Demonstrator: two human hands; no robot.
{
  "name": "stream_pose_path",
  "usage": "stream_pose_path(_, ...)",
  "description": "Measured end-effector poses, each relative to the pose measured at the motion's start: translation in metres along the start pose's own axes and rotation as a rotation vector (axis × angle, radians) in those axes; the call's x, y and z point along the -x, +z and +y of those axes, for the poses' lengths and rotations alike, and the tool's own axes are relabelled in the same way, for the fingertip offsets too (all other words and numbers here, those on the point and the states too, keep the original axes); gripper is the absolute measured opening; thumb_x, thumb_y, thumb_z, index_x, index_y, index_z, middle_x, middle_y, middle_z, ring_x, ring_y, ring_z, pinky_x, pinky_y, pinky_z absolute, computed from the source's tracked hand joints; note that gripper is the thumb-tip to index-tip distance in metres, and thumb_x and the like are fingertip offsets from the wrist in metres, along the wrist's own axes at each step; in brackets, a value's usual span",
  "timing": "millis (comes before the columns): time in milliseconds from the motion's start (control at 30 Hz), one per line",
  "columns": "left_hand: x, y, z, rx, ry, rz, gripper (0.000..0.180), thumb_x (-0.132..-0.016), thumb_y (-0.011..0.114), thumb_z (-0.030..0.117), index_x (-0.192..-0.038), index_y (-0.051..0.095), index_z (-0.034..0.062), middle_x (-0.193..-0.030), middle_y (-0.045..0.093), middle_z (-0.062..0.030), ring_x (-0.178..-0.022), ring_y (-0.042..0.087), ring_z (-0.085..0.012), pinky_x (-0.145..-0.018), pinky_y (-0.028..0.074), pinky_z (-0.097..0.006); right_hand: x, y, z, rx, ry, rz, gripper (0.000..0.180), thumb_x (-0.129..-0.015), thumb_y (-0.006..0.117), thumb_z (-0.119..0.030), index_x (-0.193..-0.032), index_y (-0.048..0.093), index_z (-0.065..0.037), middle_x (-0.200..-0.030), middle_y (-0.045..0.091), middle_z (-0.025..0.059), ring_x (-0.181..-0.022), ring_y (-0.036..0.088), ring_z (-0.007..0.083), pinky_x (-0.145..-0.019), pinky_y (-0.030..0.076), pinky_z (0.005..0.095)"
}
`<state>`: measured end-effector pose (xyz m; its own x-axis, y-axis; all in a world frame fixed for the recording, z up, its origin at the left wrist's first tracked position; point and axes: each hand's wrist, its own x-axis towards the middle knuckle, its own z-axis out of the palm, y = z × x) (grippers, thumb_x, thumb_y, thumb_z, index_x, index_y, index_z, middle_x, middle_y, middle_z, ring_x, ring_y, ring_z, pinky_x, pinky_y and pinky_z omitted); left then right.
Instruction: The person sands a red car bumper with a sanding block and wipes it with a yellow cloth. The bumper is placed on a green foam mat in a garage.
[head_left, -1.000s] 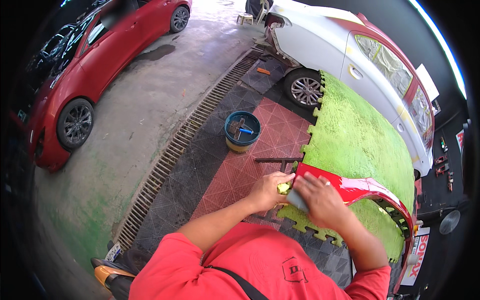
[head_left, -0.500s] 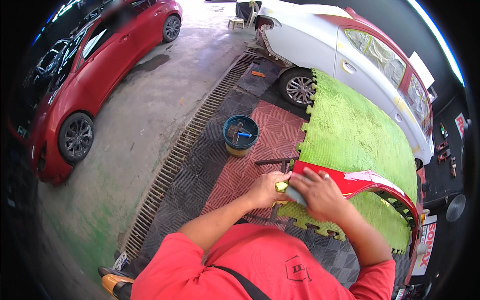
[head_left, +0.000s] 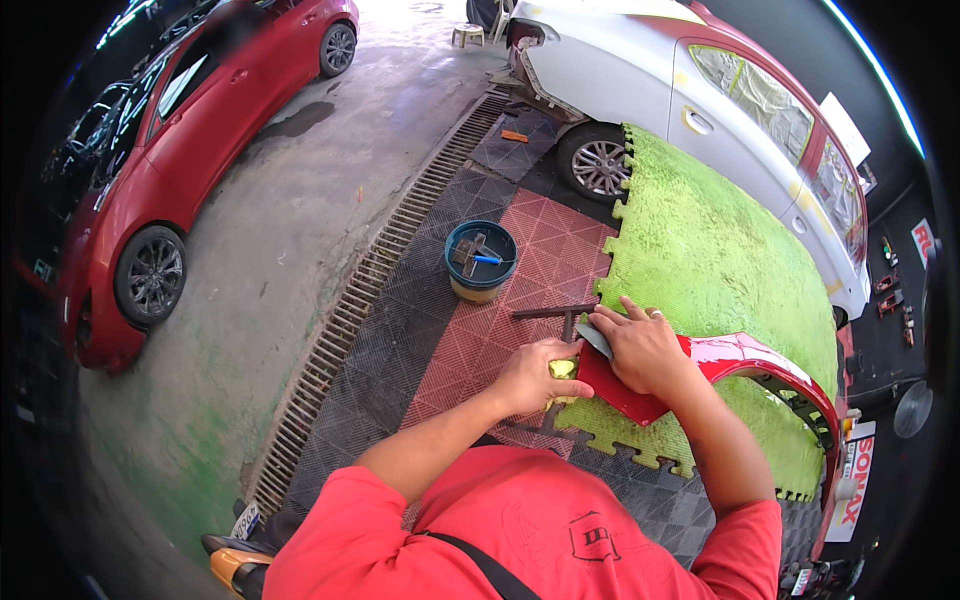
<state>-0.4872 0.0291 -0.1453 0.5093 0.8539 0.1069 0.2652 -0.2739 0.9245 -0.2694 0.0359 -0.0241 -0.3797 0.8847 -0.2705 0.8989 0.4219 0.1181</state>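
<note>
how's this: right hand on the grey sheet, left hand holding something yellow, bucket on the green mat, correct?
No: the bucket stands on the floor tiles, not the green mat, as the head view shows. The right hand is on the grey sheet and the left hand holds something yellow, as you say.

A strip light (head_left: 879, 73) glares upper right and black rings the bent edges.

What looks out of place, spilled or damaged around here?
The rear corner of the white car looks stripped: exposed edges show where a bumper would usually sit. A dark patch on the concrete floor may be a spill or stain.
</note>
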Motion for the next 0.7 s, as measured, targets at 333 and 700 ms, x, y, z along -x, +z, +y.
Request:
stream_pose_path(333,0.001,0.006,-0.007,0.046,0.019,0.005,0.079,-0.076,0.102,0.044,-0.139,0.076,0.0033,-0.126,0.078,-0.0177,-0.118,0.075,-0.0325,-0.104,0.059,-0.039,0.017,-0.002,-0.009,0.032,-0.096,0.069,0.061,-0.100,0.063,-0.024,-0.158,0.059,-0.007,-0.167,0.058,0.0114,-0.162,0.045,0.0391,-0.126,0.041,0.0605)
stream_pose_path(700,0.003,0.001,-0.005,0.116,0.038,-0.001,0.085,-0.078,0.102,0.035,-0.146,0.070,-0.0045,-0.140,0.073,-0.0230,-0.129,0.073,-0.0342,-0.111,0.056,-0.039,0.041,0.003,-0.020,0.074,-0.196,0.126,0.065,-0.098,0.066,-0.026,-0.159,0.056,-0.004,-0.166,0.059,0.0140,-0.158,0.049,0.0395,-0.121,0.045,0.0604)
